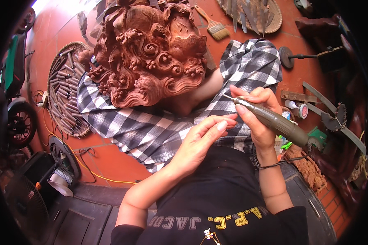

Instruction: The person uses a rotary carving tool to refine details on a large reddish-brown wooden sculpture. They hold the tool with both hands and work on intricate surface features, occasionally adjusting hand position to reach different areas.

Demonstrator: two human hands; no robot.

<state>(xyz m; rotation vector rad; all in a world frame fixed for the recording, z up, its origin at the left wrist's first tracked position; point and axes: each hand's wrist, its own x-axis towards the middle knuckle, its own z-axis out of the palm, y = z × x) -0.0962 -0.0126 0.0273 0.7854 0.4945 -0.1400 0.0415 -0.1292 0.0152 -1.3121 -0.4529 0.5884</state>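
Observation:
My right hand (pixel 261 118) is closed around an olive-green rotary carving tool (pixel 280 124), its thin metal bit pointing left and its cord running off behind my wrist. My left hand (pixel 202 136) is just below and left of the bit, fingers stretched out and thumb lying along them; I see nothing in it. The two hands are apart. Beyond them a reddish-brown wood carving (pixel 151 69) with curls, waves and berry clusters rests among my legs, which are covered in black-and-white checked cloth (pixel 139 141).
A round basket (pixel 69 90) of wooden-handled tools stands at left. Far off are a paintbrush (pixel 214 25) and a tray of blades (pixel 253 14). A small jar (pixel 301 111) and metal compasses (pixel 335 118) lie at right. A yellow cord (pixel 84 165) crosses the tiled floor; a fan (pixel 26 200) stands lower left.

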